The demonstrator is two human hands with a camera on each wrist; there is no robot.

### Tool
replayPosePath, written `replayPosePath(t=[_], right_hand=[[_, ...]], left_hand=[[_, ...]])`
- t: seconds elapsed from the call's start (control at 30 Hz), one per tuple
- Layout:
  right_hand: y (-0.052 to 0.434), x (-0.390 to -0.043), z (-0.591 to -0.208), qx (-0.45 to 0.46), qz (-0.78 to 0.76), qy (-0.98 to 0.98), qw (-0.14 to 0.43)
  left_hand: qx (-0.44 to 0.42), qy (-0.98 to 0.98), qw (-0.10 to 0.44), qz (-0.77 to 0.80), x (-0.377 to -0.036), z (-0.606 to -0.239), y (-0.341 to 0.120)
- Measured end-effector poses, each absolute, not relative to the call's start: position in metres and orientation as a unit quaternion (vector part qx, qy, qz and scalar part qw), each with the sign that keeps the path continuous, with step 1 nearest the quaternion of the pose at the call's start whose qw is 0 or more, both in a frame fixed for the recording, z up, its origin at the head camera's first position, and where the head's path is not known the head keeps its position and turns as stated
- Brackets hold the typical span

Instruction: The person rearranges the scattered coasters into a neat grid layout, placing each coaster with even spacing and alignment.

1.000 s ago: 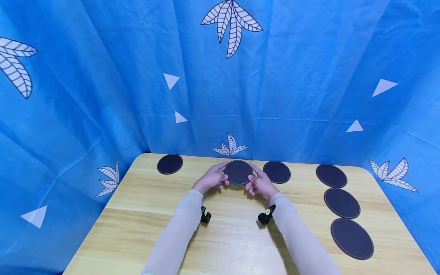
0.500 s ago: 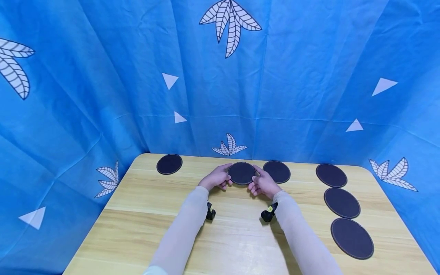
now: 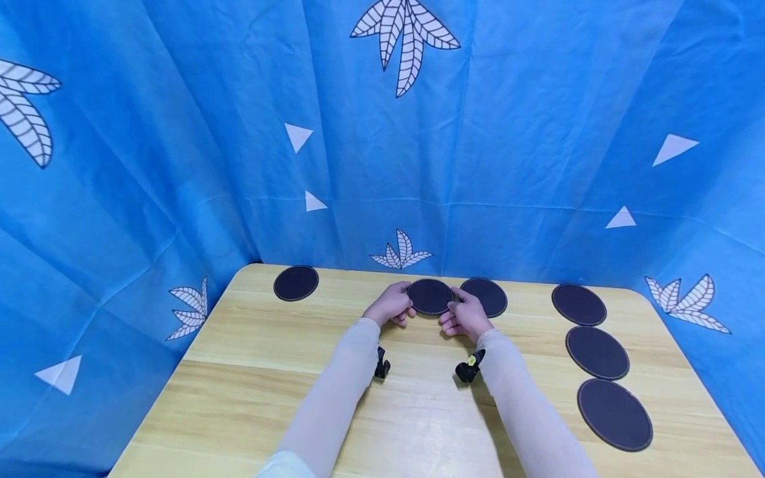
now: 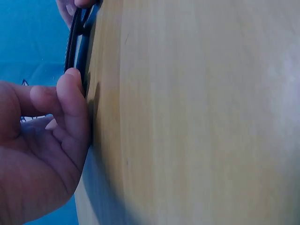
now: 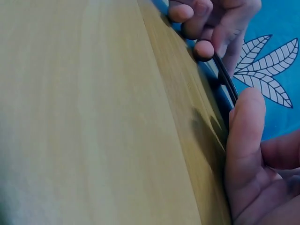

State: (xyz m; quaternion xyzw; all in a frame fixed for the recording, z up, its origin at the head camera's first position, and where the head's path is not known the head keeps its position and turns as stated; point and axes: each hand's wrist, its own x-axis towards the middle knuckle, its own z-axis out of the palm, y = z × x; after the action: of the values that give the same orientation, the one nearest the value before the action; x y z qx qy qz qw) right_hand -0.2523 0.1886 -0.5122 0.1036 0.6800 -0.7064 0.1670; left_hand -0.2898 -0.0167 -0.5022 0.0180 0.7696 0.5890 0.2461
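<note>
Held between both hands near the far edge of the desk (image 3: 251, 392): 1 dark round mat (image 3: 429, 296), just above the wood and edge-on in both wrist views; left hand (image 3: 391, 307) at its left rim, fingers curled and pinching the edge; right hand (image 3: 465, 317) at its right rim, thumb and fingers likewise closed on the edge; so, both grips grasping the same mat, neither released. Just right of it, a second mat (image 3: 490, 296), its left edge overlapped in the head view by the held one; touching or merely in front, cannot tell. Well apart at the far left corner, a smaller-looking mat (image 3: 295, 283). Along the right side, a column of 3 mats lying flat: the farthest (image 3: 578, 304), the middle (image 3: 597, 352), the nearest (image 3: 614, 414). Strapped under each pale sleeve, a small black camera mount, left (image 3: 382, 364) and right (image 3: 468, 368). Behind and around the desk, blue cloth (image 3: 179, 166) printed with white leaves and triangles.
</note>
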Motion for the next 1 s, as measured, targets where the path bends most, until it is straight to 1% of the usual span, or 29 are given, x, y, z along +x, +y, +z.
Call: replayPosePath(t=[0.17, 0.4, 1.0], right_hand=[[0.186, -0.253, -0.513, 0.117, -0.701, 0.690, 0.139], [0.181, -0.254, -0.512, 0.137, -0.705, 0.686, 0.117], [0.180, -0.253, -0.512, 0.154, -0.714, 0.677, 0.092]], left_hand=[[0.004, 0.779, 0.225, 0.585, -0.291, -0.502, -0.010], [-0.010, 0.791, 0.189, 0.582, -0.290, -0.503, -0.004], [-0.037, 0.785, 0.164, 0.597, -0.289, -0.503, 0.005]])
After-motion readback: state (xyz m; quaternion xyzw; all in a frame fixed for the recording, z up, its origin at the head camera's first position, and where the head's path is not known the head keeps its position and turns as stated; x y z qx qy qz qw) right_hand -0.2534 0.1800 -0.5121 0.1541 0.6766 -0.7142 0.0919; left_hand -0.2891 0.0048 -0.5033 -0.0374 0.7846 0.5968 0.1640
